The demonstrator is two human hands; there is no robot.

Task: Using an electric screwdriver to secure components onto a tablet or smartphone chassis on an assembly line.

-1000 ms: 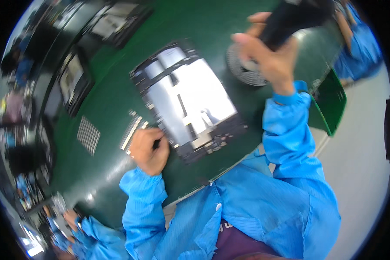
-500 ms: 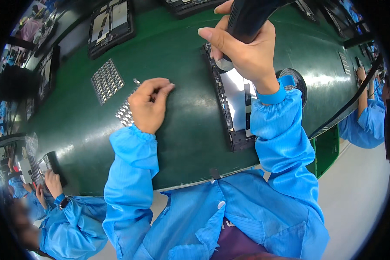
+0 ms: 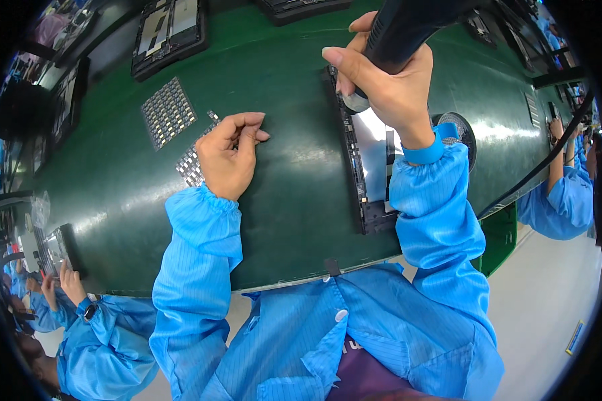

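My right hand (image 3: 398, 90) is wrapped round a thick black hand tool (image 3: 408, 33) with a ribbed body. The tool's rounded grey tip is down at the upper part of an open tablet-like device (image 3: 373, 167) with a dark frame and a shiny, pale inside. My right wrist and sleeve cover part of this device. Over the table my left hand (image 3: 229, 154) is closed, thumb and fingertips pinched together; whether a small part is between them I cannot make out. Partly under that hand lies a sheet of small metallic parts (image 3: 190, 167).
A second sheet of small parts (image 3: 168, 112) lies farther left on the green table (image 3: 287, 194). An opened device (image 3: 170, 33) rests at the far left. By my right wrist is a round dark dish (image 3: 463, 137). A black cable (image 3: 548, 164) runs along the right. Co-workers sit on both sides.
The whole view has shifted slightly. My left thumb and fingertips have moved a little, still pinched. The tool stays over the same part of the device. The co-worker's hand at left has moved.
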